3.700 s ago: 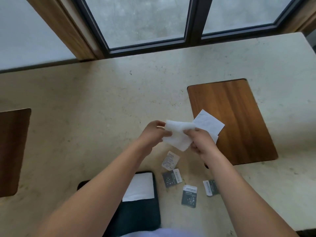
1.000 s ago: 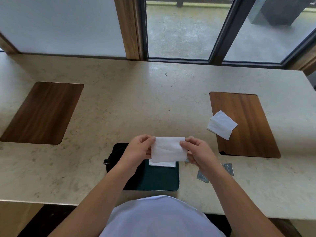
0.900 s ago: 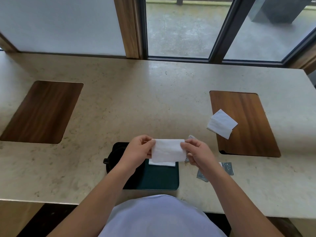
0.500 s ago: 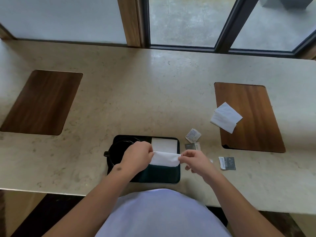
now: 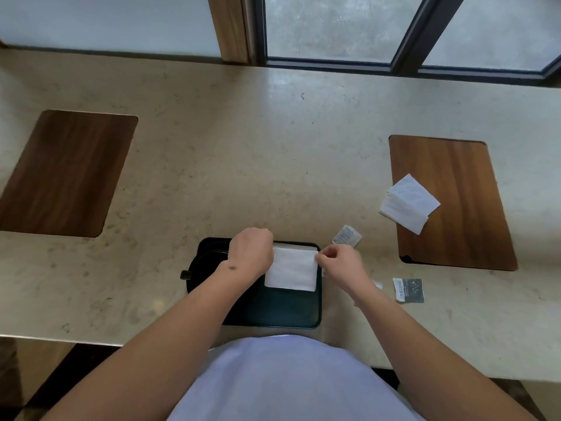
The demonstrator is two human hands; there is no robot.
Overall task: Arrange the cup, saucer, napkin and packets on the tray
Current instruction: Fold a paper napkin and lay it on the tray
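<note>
Lowered from mid-air, the folded white paper napkin (image 5: 292,269) now lies flat on the dark rectangular tray (image 5: 283,311), its long axis left to right. Left hand (image 5: 252,253) and right hand (image 5: 340,262) pinch its opposite short edges. Small packets (image 5: 408,290) lie on the table (image 5: 243,153) nearest the right hand.

The pale packet (image 5: 346,236) and dark packet (image 5: 408,290) carry print too small to read.

Free room around the tray (image 5: 303,322)

Counter beyond the tray lies bare; just right of it, two packets (image 5: 346,236) (image 5: 408,290) lie in the way; both hands (image 5: 252,252) (image 5: 340,264) and a napkin (image 5: 293,270) cover its far half.
</note>
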